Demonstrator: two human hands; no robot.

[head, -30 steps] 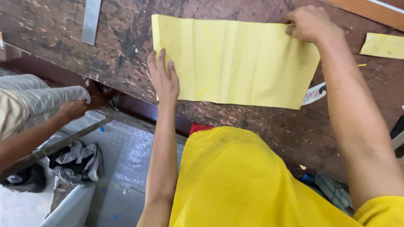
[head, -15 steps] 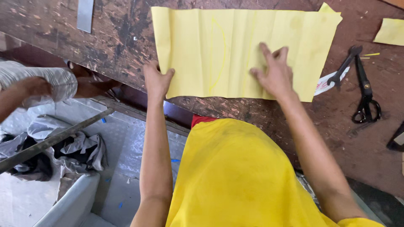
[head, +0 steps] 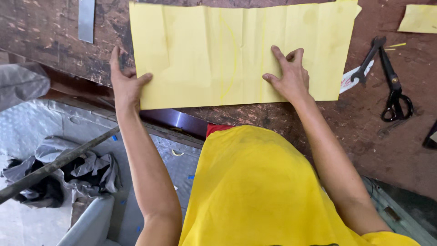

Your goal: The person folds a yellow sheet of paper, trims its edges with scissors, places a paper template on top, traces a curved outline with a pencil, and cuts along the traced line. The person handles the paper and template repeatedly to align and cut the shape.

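A large yellow sheet (head: 214,50) with fold creases lies flat on a worn dark wooden table (head: 364,132). My left hand (head: 125,82) rests at the sheet's lower left corner, thumb on the paper's edge and fingers on the wood beside it. My right hand (head: 289,75) lies flat on the sheet near its lower right part, fingers spread and pressing down. Neither hand grips anything.
Black scissors (head: 387,77) lie on the table to the right, beside a small white strip (head: 350,79). A yellow scrap (head: 419,18) sits at the far right. A grey metal strip (head: 85,20) lies upper left. Crumpled cloth (head: 63,173) and a rod (head: 54,164) lie on the floor.
My right hand came down from the sheet's upper right corner to its lower middle. The left hand has shifted onto the sheet's lower left corner. The view has shifted right.
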